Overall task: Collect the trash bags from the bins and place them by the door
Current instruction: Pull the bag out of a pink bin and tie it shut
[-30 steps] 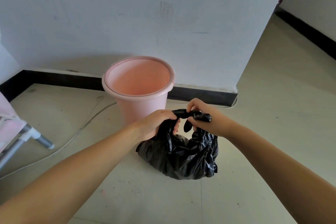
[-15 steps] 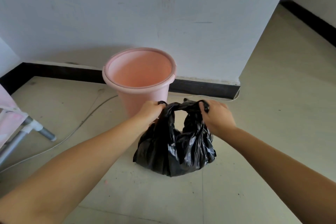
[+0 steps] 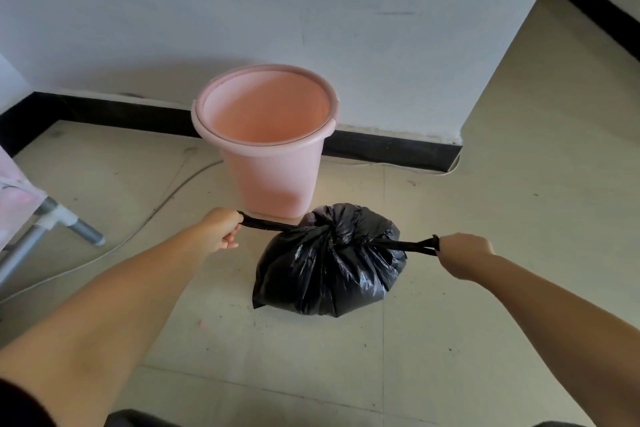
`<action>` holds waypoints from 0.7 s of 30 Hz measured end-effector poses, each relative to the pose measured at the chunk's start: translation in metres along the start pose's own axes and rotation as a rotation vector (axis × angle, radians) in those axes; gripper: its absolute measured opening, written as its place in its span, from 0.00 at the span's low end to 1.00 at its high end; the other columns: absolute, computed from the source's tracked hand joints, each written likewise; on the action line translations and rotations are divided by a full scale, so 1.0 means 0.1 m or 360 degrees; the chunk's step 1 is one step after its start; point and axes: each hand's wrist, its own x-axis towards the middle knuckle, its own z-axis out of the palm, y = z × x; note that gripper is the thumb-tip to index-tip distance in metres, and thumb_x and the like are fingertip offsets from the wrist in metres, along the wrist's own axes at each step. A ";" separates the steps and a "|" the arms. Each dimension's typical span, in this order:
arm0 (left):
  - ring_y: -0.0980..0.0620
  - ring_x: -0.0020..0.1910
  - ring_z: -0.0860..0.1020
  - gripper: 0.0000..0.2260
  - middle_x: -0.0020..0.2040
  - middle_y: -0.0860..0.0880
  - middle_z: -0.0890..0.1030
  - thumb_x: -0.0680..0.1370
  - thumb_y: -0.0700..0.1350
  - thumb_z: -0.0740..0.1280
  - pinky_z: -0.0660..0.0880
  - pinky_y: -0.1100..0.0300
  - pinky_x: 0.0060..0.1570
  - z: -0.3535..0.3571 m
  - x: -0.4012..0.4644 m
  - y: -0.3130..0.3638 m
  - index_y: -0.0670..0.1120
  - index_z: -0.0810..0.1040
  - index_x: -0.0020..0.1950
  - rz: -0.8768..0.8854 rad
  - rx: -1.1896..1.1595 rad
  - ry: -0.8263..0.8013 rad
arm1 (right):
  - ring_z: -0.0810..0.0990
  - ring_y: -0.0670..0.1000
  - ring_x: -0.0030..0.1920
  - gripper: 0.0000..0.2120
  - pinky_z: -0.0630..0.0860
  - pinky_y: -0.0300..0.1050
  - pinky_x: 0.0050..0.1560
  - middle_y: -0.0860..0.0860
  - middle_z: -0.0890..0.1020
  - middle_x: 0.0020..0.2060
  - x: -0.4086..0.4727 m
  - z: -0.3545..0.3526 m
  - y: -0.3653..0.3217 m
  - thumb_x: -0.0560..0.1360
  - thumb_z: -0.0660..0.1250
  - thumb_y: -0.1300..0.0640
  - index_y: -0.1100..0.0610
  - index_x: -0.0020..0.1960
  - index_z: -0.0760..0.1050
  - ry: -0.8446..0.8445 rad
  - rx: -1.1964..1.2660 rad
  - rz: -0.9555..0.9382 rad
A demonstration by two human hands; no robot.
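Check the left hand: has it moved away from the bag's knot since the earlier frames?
Yes. The left hand has pulled out leftward, drawing a twisted strip of the black trash bag taut, and now sits left of the pink bin base.

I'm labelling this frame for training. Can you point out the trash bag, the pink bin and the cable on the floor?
trash bag (image 3: 329,274): head view, on its crinkled front side.
pink bin (image 3: 273,180): head view, on its outer wall.
cable (image 3: 166,199): head view, on its run across the floor left of the bin.
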 end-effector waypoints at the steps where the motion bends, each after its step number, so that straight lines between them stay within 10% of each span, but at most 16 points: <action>1: 0.51 0.28 0.63 0.03 0.32 0.47 0.67 0.80 0.38 0.58 0.75 0.54 0.39 0.00 0.00 0.00 0.39 0.69 0.50 0.0020 -0.0071 -0.0001 | 0.69 0.47 0.29 0.09 0.65 0.40 0.27 0.47 0.70 0.31 0.02 0.00 0.00 0.78 0.52 0.60 0.53 0.46 0.71 -0.0007 0.0043 -0.0003; 6: 0.49 0.43 0.78 0.07 0.44 0.46 0.79 0.81 0.39 0.59 0.75 0.51 0.57 -0.03 -0.14 0.11 0.40 0.76 0.53 0.0421 -0.0278 -0.0226 | 0.76 0.48 0.27 0.15 0.71 0.39 0.28 0.54 0.75 0.30 0.08 -0.25 0.03 0.82 0.54 0.57 0.60 0.38 0.71 0.0004 0.1601 0.0009; 9: 0.51 0.41 0.79 0.10 0.38 0.47 0.82 0.79 0.36 0.60 0.78 0.55 0.51 0.03 -0.46 0.36 0.40 0.78 0.41 0.0694 -0.0302 -0.0525 | 0.78 0.46 0.28 0.12 0.74 0.35 0.31 0.55 0.78 0.33 -0.04 -0.66 -0.07 0.79 0.61 0.56 0.61 0.40 0.75 0.0053 0.2417 -0.0102; 13: 0.55 0.29 0.72 0.12 0.31 0.41 0.75 0.77 0.34 0.59 0.70 0.66 0.34 0.30 -0.95 0.69 0.43 0.76 0.37 0.1079 0.0232 -0.0826 | 0.79 0.50 0.42 0.09 0.76 0.44 0.48 0.53 0.80 0.39 -0.20 -1.10 -0.33 0.79 0.62 0.58 0.60 0.42 0.77 0.0180 0.2623 -0.0525; 16: 0.59 0.28 0.73 0.07 0.34 0.48 0.77 0.76 0.36 0.62 0.69 0.67 0.33 0.56 -1.22 0.80 0.46 0.77 0.45 0.1501 0.0780 -0.0669 | 0.81 0.49 0.49 0.09 0.75 0.45 0.54 0.52 0.82 0.46 -0.36 -1.26 -0.54 0.77 0.63 0.53 0.58 0.52 0.75 -0.0230 0.2624 -0.0908; 21: 0.48 0.37 0.73 0.08 0.38 0.49 0.74 0.76 0.42 0.63 0.70 0.53 0.40 0.70 -1.25 0.86 0.45 0.66 0.52 0.1658 0.0884 -0.0230 | 0.78 0.51 0.45 0.16 0.72 0.48 0.53 0.53 0.82 0.41 -0.53 -1.26 -0.81 0.76 0.65 0.50 0.63 0.53 0.75 -0.0265 0.1623 -0.1141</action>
